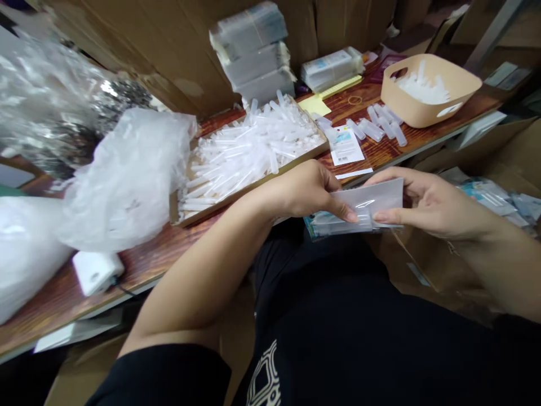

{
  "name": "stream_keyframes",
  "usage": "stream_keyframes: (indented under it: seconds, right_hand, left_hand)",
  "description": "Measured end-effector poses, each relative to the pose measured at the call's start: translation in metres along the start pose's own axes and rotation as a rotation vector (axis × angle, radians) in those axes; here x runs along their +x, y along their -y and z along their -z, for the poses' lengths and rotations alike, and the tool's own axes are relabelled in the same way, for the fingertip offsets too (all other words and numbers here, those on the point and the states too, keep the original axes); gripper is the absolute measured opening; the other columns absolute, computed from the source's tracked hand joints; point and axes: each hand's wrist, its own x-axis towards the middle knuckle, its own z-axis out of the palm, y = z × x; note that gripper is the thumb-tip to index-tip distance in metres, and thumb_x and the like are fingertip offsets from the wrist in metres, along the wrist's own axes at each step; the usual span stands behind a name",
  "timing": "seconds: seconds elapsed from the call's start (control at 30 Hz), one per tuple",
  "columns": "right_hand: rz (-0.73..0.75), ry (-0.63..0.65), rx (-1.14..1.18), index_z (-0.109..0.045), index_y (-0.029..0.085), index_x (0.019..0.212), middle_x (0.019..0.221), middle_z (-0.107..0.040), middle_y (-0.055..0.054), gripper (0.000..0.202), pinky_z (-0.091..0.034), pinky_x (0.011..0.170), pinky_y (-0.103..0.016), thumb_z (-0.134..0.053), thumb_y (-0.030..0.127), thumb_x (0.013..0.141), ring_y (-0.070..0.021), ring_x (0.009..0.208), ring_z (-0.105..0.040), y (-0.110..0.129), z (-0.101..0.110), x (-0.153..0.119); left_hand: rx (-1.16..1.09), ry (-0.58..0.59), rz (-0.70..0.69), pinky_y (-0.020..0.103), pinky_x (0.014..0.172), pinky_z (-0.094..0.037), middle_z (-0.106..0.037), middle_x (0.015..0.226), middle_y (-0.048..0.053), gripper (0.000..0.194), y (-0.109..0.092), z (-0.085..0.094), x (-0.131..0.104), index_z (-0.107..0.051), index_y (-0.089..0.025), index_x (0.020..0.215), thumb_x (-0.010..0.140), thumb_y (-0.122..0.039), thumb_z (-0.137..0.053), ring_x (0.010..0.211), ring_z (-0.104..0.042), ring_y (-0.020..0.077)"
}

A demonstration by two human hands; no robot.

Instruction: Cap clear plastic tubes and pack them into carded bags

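Observation:
Both hands grip a clear plastic packet (338, 224) just off the table's front edge, above my lap. Its coloured printed end pokes out below my left hand (315, 194), whose thumb presses on the face. My right hand (426, 206) pinches the other end, where a whitish flap (380, 197) stands up. Pale tube shapes show dimly through the film. Beyond my left hand lies a shallow cardboard tray (253, 189) heaped with clear plastic tubes (249, 141). A printed card (345, 145) lies on the table close behind my hands, with several frosted tubes (382, 121) to its right.
A beige basket (416, 107) holding white pieces stands at the back right. Banded stacks of clear packets (257, 56) rise behind the tray. Plastic bags (131, 175) and a white box with a cable (95, 270) sit left. Filled packets (490, 197) lie in a carton at right.

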Motion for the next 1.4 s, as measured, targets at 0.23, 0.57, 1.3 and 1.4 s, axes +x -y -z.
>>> stream_keyframes:
  seconds: [0.23, 0.57, 1.3, 1.4]
  right_hand:
    - [0.200, -0.189, -0.283, -0.078, 0.027, 0.084, 0.084, -0.079, 0.000, 0.010, -0.058, 0.070, -0.035, -0.075, 0.034, 0.090, -0.0195, 0.076, -0.073, 0.035, -0.002, 0.011]
    - [0.638, -0.258, -0.864, -0.047, 0.027, 0.156, 0.133, -0.073, -0.002, 0.065, -0.060, 0.087, -0.038, -0.061, 0.002, 0.097, -0.0208, 0.116, -0.075, 0.021, -0.062, -0.080]
    - [0.240, -0.303, -0.556, -0.079, 0.025, 0.104, 0.096, -0.077, -0.003, 0.030, -0.056, 0.056, -0.034, -0.077, 0.050, 0.086, -0.0213, 0.077, -0.072, 0.021, 0.044, -0.019]
    - [0.195, -0.351, -0.539, -0.078, 0.024, 0.083, 0.077, -0.074, 0.000, 0.022, -0.053, 0.053, -0.034, -0.081, 0.046, 0.083, -0.0191, 0.065, -0.068, 0.021, 0.048, -0.019]
  left_hand:
    - [-0.040, 0.077, -0.130, 0.028, 0.066, -0.043, -0.068, 0.073, 0.001, 0.032, -0.011, 0.004, -0.015, -0.075, -0.016, 0.077, 0.067, -0.044, -0.087, 0.070, -0.059, 0.0152]
    - [-0.262, 0.434, -0.243, 0.032, 0.072, -0.059, -0.079, 0.084, 0.006, 0.027, 0.005, 0.008, 0.006, -0.079, -0.020, 0.083, 0.069, -0.041, -0.088, 0.077, -0.072, 0.0205]
    - [-0.310, -0.249, -0.277, 0.028, 0.062, -0.047, -0.065, 0.061, 0.000, 0.023, -0.039, -0.023, 0.041, -0.069, -0.013, 0.060, 0.057, -0.013, -0.092, 0.057, -0.057, 0.0103]
    - [-0.222, -0.214, -0.294, 0.028, 0.060, -0.045, -0.064, 0.060, -0.001, 0.022, -0.051, -0.028, 0.047, -0.069, -0.014, 0.063, 0.059, -0.017, -0.091, 0.057, -0.055, 0.0103]
